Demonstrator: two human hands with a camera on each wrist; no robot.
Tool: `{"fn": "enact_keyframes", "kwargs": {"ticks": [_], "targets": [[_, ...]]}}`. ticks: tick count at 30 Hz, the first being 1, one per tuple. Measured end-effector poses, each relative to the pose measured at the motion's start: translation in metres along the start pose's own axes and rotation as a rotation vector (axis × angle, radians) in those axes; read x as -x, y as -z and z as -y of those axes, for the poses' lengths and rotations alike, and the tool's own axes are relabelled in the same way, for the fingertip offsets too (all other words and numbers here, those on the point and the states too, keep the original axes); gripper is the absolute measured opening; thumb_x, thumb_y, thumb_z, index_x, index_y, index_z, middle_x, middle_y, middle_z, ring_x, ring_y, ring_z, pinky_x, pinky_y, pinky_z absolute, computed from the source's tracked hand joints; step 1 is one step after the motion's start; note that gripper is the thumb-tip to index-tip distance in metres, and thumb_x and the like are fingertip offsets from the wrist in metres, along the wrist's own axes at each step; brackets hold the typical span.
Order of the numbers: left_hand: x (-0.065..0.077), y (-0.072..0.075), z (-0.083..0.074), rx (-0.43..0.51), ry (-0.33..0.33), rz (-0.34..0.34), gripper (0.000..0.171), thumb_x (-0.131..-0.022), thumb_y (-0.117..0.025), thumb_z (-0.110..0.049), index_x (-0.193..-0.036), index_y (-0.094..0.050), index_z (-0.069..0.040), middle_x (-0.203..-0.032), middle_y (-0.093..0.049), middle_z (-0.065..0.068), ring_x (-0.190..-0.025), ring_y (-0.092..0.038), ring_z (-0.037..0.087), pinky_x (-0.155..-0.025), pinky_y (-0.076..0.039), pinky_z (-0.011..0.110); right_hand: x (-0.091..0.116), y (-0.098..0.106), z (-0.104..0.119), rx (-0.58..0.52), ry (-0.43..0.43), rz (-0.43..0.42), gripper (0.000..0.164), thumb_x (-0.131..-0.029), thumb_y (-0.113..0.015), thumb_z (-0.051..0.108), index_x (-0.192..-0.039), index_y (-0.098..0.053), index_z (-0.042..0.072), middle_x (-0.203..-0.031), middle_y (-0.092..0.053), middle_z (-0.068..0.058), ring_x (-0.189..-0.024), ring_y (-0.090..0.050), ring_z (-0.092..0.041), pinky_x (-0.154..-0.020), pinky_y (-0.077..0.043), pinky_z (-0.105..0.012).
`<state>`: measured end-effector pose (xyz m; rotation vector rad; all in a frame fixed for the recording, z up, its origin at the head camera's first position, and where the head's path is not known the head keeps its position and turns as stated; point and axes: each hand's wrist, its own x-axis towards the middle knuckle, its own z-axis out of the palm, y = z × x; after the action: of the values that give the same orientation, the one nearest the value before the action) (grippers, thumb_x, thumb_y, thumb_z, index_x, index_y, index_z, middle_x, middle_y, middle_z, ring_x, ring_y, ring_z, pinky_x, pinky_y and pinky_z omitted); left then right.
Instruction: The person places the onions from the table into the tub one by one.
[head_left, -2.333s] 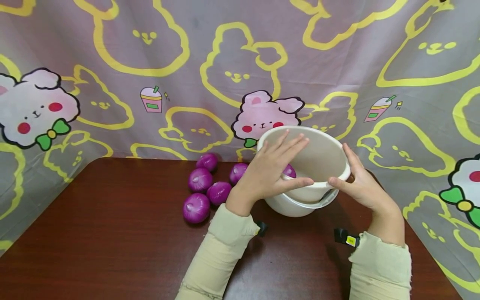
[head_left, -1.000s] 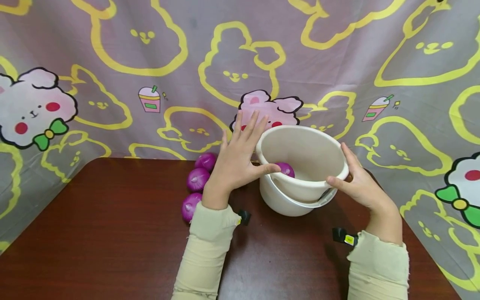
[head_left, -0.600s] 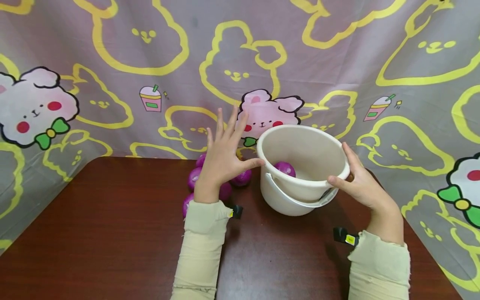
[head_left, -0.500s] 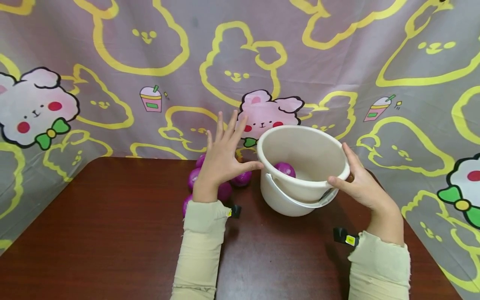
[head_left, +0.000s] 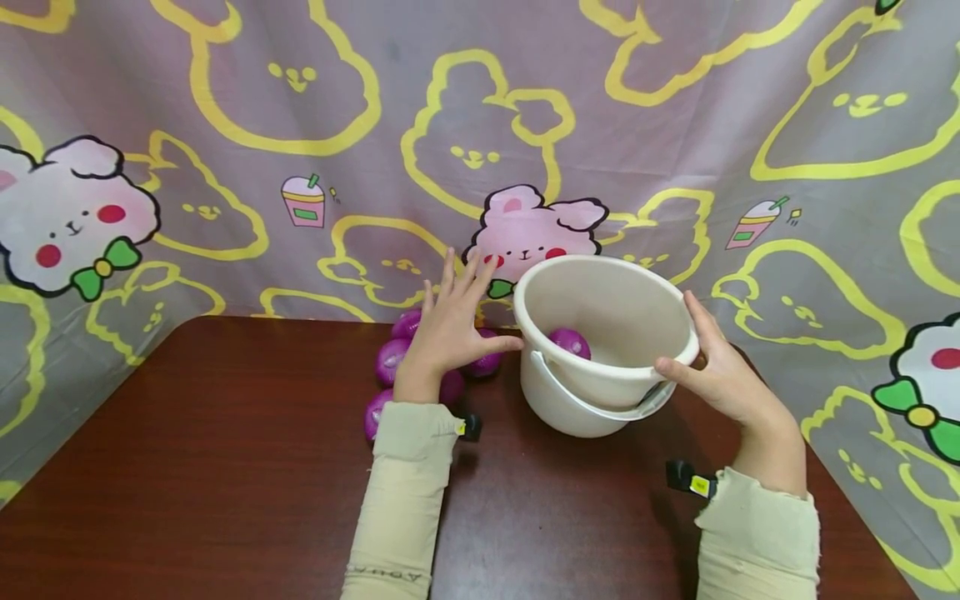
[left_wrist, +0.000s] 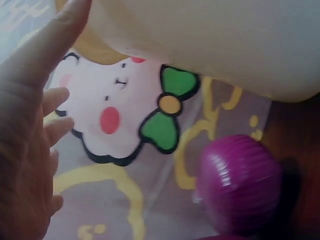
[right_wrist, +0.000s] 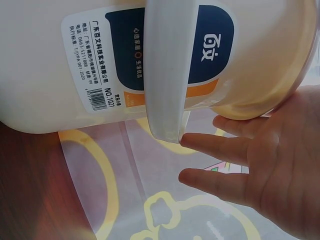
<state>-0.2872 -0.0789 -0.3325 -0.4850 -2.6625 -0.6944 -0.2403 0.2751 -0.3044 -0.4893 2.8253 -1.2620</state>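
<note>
A cream bucket (head_left: 547, 379) with a white bail handle (head_left: 577, 398) stands on the table, its mouth turned toward me. One purple onion (head_left: 567, 342) lies inside. Left of the bucket, my left hand (head_left: 446, 333) hovers with its fingers spread, thumb tip at the bucket's wall; I cannot tell whether they touch. Behind and beneath that hand are several purple onions (head_left: 381, 412), partly hidden; one onion (left_wrist: 240, 185) shows in the left wrist view. My right hand (head_left: 731, 375) rests its thumb and forefinger on the bucket's right rim. Its other fingers (right_wrist: 215, 182) stretch out straight beside the handle.
The dark reddish-brown table (head_left: 225, 467) reaches back to a patterned cloth curtain (head_left: 360, 167) close behind the bucket. A printed label (right_wrist: 95, 65) is on the bucket's outer side.
My left hand has moved from over the bucket's mouth leftward to the onions, fingers staying spread, and has lowered slightly. The onion inside now shows more fully. My right hand stays at the rim.
</note>
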Motion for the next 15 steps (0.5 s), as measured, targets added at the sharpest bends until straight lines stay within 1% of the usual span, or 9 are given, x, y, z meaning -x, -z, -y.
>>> {"fn": "enact_keyframes", "kwargs": {"ticks": [1, 2, 4, 6, 8, 10, 12, 15], "targets": [[-0.001, -0.003, 0.001, 0.01, 0.004, 0.016, 0.119, -0.067, -0.069, -0.081, -0.16, -0.01, -0.036, -0.169, -0.005, -0.005, -0.155, 0.016, 0.027, -0.117, -0.007, 0.072, 0.0, 0.0, 0.0, 0.006, -0.001, -0.001, 0.101, -0.092, -0.065, 0.031, -0.16, 0.009, 0.021, -0.166, 0.003, -0.019, -0.135, -0.03, -0.046, -0.089, -0.041, -0.016], [-0.001, -0.006, 0.002, 0.02, 0.008, 0.03, 0.118, -0.067, -0.068, -0.081, -0.16, -0.011, -0.036, -0.169, -0.007, -0.006, -0.155, 0.015, 0.026, -0.117, -0.008, 0.072, 0.0, 0.0, 0.0, 0.009, -0.003, -0.001, 0.101, -0.092, -0.064, 0.032, -0.16, 0.009, 0.02, -0.166, 0.002, -0.019, -0.135, -0.03, -0.046, -0.092, -0.043, -0.023], [-0.002, -0.011, 0.005, 0.044, 0.013, 0.047, 0.116, -0.068, -0.067, -0.081, -0.159, -0.013, -0.036, -0.168, -0.01, -0.006, -0.156, 0.013, 0.026, -0.117, -0.009, 0.072, 0.0, -0.001, 0.0, 0.008, -0.004, 0.0, 0.101, -0.092, -0.064, 0.033, -0.16, 0.01, 0.021, -0.166, 0.003, -0.02, -0.135, -0.029, -0.047, -0.099, -0.046, -0.041], [-0.002, -0.014, 0.007, 0.068, 0.02, 0.059, 0.114, -0.068, -0.068, -0.08, -0.159, -0.014, -0.036, -0.168, -0.011, -0.007, -0.156, 0.012, 0.026, -0.118, -0.009, 0.071, 0.0, -0.001, 0.0, 0.004, -0.004, -0.002, 0.101, -0.092, -0.064, 0.033, -0.16, 0.01, 0.02, -0.166, 0.003, -0.02, -0.136, -0.028, -0.047, -0.103, -0.042, -0.057], [-0.002, -0.016, 0.009, 0.087, 0.028, 0.068, 0.113, -0.069, -0.069, -0.079, -0.159, -0.016, -0.035, -0.168, -0.014, -0.006, -0.156, 0.01, 0.027, -0.118, -0.009, 0.071, 0.0, -0.002, 0.0, -0.001, -0.003, -0.002, 0.101, -0.092, -0.065, 0.033, -0.16, 0.01, 0.02, -0.166, 0.003, -0.02, -0.136, -0.028, -0.048, -0.103, -0.036, -0.067], [-0.002, -0.018, 0.01, 0.099, 0.044, 0.091, 0.112, -0.069, -0.07, -0.077, -0.159, -0.018, -0.034, -0.168, -0.015, -0.005, -0.156, 0.009, 0.027, -0.118, -0.01, 0.07, 0.0, -0.002, -0.001, -0.006, 0.001, -0.003, 0.102, -0.092, -0.065, 0.033, -0.16, 0.01, 0.019, -0.166, 0.004, -0.021, -0.136, -0.027, -0.049, -0.104, -0.035, -0.069], [-0.001, -0.02, 0.012, 0.097, 0.068, 0.126, 0.111, -0.069, -0.07, -0.077, -0.159, -0.02, -0.034, -0.168, -0.016, -0.005, -0.156, 0.009, 0.028, -0.118, -0.01, 0.069, -0.001, -0.002, -0.001, 0.009, -0.003, -0.005, 0.101, -0.092, -0.065, 0.032, -0.16, 0.009, 0.019, -0.166, 0.003, -0.021, -0.136, -0.029, -0.047, -0.103, -0.039, -0.063], [0.0, -0.023, 0.016, 0.092, 0.103, 0.182, 0.11, -0.069, -0.071, -0.076, -0.158, -0.021, -0.034, -0.168, -0.015, -0.005, -0.156, 0.01, 0.026, -0.119, -0.011, 0.068, -0.001, -0.002, -0.001, 0.003, 0.002, -0.005, 0.101, -0.092, -0.065, 0.032, -0.16, 0.009, 0.019, -0.166, 0.003, -0.021, -0.136, -0.028, -0.048, -0.103, -0.039, -0.063]]}}
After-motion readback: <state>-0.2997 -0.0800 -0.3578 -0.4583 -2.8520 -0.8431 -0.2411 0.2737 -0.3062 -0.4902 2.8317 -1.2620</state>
